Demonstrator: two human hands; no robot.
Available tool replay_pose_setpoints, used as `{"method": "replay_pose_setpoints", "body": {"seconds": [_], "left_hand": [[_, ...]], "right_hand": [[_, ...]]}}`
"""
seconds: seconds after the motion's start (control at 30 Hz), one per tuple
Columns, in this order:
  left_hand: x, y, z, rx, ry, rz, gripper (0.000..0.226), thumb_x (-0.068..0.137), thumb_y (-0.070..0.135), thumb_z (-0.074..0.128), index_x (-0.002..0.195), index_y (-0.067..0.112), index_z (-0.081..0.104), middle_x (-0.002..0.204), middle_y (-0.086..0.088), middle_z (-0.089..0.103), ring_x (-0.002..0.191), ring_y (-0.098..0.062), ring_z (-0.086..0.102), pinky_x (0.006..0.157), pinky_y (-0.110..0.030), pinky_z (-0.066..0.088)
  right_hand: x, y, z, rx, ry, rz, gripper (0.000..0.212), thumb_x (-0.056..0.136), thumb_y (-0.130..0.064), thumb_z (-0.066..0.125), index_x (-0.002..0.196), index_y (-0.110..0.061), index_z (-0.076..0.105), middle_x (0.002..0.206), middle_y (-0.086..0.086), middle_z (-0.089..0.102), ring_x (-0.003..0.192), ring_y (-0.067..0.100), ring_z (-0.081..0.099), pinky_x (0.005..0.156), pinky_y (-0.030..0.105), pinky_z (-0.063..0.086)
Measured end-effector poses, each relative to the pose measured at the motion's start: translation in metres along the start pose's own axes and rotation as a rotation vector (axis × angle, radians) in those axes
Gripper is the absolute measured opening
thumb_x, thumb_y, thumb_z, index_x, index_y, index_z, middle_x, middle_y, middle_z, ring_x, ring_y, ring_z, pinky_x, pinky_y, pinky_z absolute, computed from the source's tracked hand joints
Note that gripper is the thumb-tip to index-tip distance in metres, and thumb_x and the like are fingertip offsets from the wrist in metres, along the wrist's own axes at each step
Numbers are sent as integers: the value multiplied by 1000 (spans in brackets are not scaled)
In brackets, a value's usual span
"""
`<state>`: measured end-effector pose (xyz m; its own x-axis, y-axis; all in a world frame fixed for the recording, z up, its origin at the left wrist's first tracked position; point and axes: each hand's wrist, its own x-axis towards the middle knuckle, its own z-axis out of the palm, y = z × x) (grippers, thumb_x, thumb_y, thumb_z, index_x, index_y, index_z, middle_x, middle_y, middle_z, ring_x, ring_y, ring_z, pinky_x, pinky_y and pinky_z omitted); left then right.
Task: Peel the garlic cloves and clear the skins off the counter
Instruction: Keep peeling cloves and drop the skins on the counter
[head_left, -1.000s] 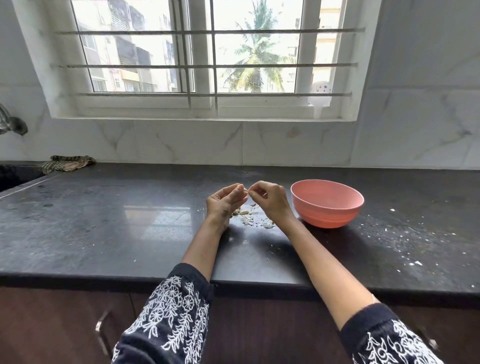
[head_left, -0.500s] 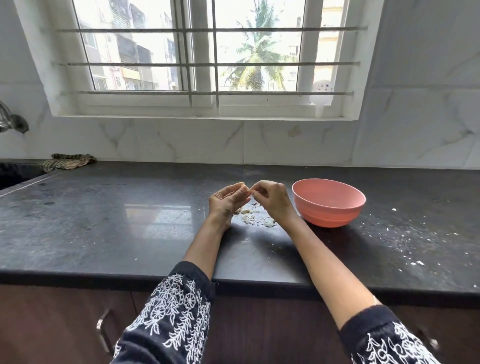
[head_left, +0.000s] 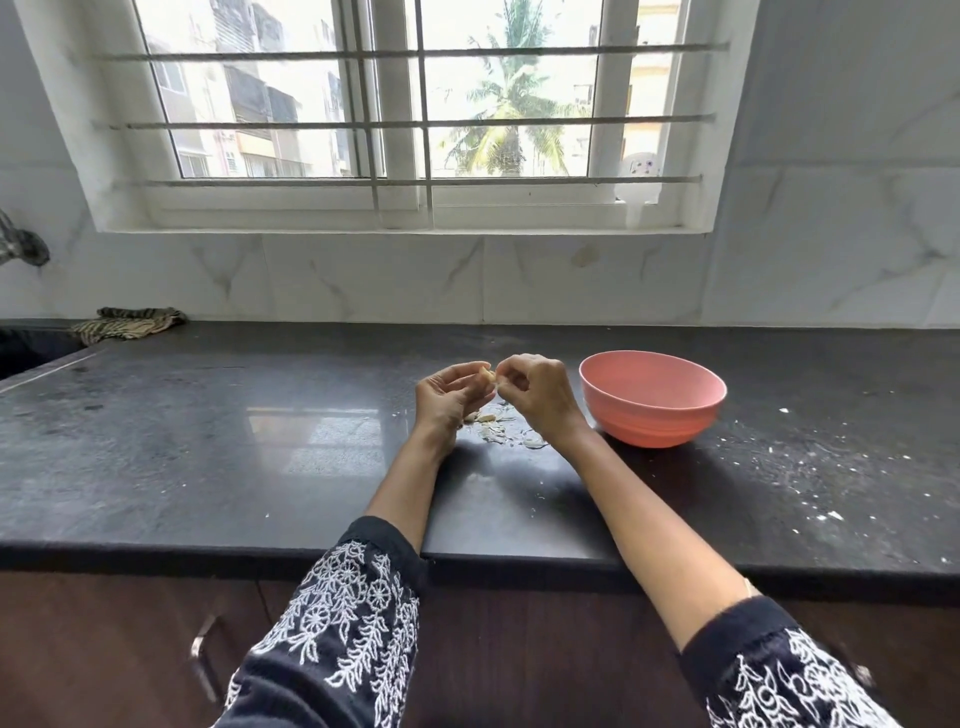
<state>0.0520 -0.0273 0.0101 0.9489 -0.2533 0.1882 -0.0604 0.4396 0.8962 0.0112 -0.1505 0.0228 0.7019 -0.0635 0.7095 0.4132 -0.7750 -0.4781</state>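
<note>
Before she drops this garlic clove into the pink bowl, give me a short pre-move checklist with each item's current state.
1. Garlic clove held: ok, pinched between the fingertips of the left hand and right hand.
2. Clove fully peeled: cannot tell, too small; a shred seems to hang below it.
3. Pink bowl within reach: ok, upright just right of the right hand.
4. Bowl contents: cannot tell, inside mostly hidden.
5. Skins cleared off the counter: not ok, a pile lies under the hands, flecks to the right.
</note>
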Motion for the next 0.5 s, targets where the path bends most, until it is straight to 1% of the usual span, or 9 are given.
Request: {"method": "replay_pose_setpoints", "body": {"seconds": [0.07, 0.13, 0.23, 0.37, 0.43, 0.5], "left_hand": [[1, -1, 0, -11, 3, -24, 10, 82, -5, 62, 85, 4, 64, 62, -1, 71, 60, -10, 68, 61, -19, 57], [2, -1, -1, -9, 3, -35, 10, 82, -5, 62, 87, 4, 64, 63, -1, 71, 61, -9, 68, 61, -19, 56], [3, -3, 0, 14, -10, -28, 12, 82, -4, 64, 92, 3, 66, 66, -1, 71, 63, -10, 68, 64, -21, 57], [2, -5, -2, 105, -39, -5, 16, 78, -3, 68, 91, 5, 67, 68, 0, 72, 62, -12, 68, 60, -22, 56], [3, -6, -3, 131, -59, 1, 18, 77, -4, 69, 91, 6, 68, 69, 1, 72, 64, -11, 68, 63, -23, 57], [3, -6, -3, 152, -74, 10, 18, 76, -5, 68, 91, 6, 68, 69, 2, 72, 65, -10, 68, 63, -22, 56]], "right_hand": [[0, 1, 0, 21, -10, 30, 7, 79, -5, 65, 77, -1, 69, 69, 12, 65, 61, 16, 52, 59, 26, 40], [1, 2, 1, 9, -4, 39, 8, 80, -7, 65, 76, -1, 68, 68, 12, 64, 61, 17, 52, 60, 29, 41], [1, 5, 3, -33, -11, 39, 10, 80, -7, 64, 74, 1, 67, 68, 13, 63, 64, 17, 49, 62, 30, 38], [0, 9, 4, -57, -69, 27, 9, 80, -7, 66, 75, 0, 67, 68, 13, 61, 67, 18, 46, 63, 25, 31], [0, 10, 4, -78, -84, 13, 8, 80, -6, 65, 75, 0, 67, 70, 14, 62, 68, 18, 46, 64, 26, 32], [1, 9, 4, -86, -81, 3, 7, 79, -4, 64, 75, 1, 67, 70, 15, 62, 68, 20, 48, 64, 30, 36]]}}
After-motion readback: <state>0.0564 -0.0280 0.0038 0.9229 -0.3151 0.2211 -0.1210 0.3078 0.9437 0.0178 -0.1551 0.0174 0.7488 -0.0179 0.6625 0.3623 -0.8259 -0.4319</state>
